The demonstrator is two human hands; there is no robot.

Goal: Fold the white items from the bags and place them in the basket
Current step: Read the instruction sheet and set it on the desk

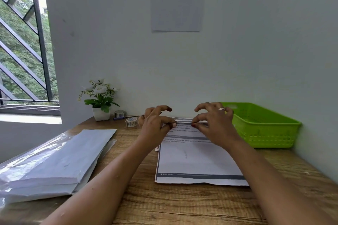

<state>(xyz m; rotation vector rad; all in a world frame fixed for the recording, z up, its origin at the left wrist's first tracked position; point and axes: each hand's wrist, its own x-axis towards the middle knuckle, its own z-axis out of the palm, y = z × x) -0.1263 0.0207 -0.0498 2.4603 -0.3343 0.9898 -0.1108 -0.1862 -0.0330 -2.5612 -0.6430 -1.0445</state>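
Observation:
A clear bag with a printed white sheet (192,157) showing lies flat on the wooden table (164,204) in front of me. My left hand (155,124) pinches the bag's far edge between thumb and forefinger. My right hand (214,122), with a ring on one finger, pinches the same edge just to the right. A stack of clear bags holding white items (54,162) lies at the left. The green plastic basket (263,126) stands at the back right against the wall; I see nothing inside it from here.
A small potted plant (100,100) stands at the back left by the wall. Beside it lie two tape rolls (131,121) and a pen. A window with bars is at the far left. A printed sheet (177,0) hangs on the wall.

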